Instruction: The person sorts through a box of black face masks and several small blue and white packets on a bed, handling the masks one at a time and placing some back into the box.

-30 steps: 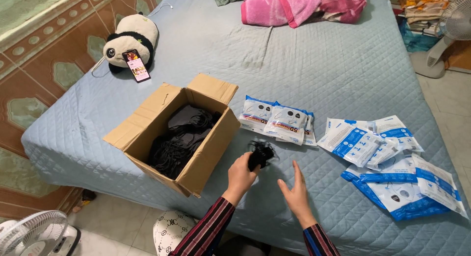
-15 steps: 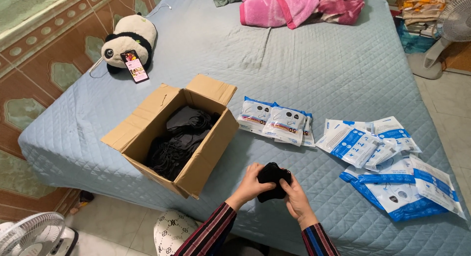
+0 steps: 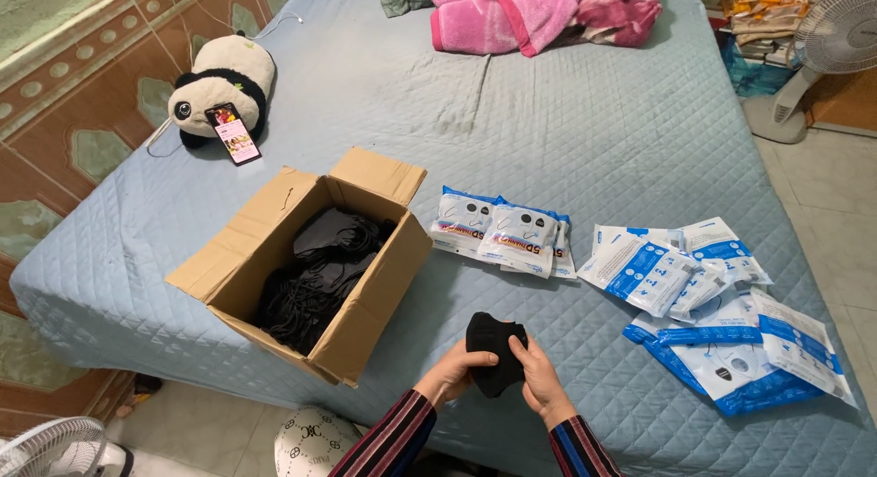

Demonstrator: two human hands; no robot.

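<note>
From the head view, both hands meet at the near edge of the bed [image 3: 566,121]. The left hand [image 3: 449,375] and the right hand [image 3: 541,378] grip a small stack of black face masks [image 3: 494,351] between them, fingers curled tight around it from either side, thumbs on top. The stack is lifted just above the blue quilt, in front of the person's striped sleeves.

To the left stands an open cardboard box [image 3: 365,308], flaps out, holding more loose black masks. Beyond the hands lies a short row of filled packets [image 3: 501,230], and to the right a loose spread of flat blue-and-white packets [image 3: 722,303], which look empty.

The step in hand seems to be squaring up the stack, pressing its edges even. What it calls for is a firm pinch so that no mask slips out, and ear loops kept tucked in.

Farther off, a panda toy [image 3: 224,79] lies with a phone [image 3: 234,134] leaning on it, and a pink blanket [image 3: 539,11] is bunched at the far end.
</note>
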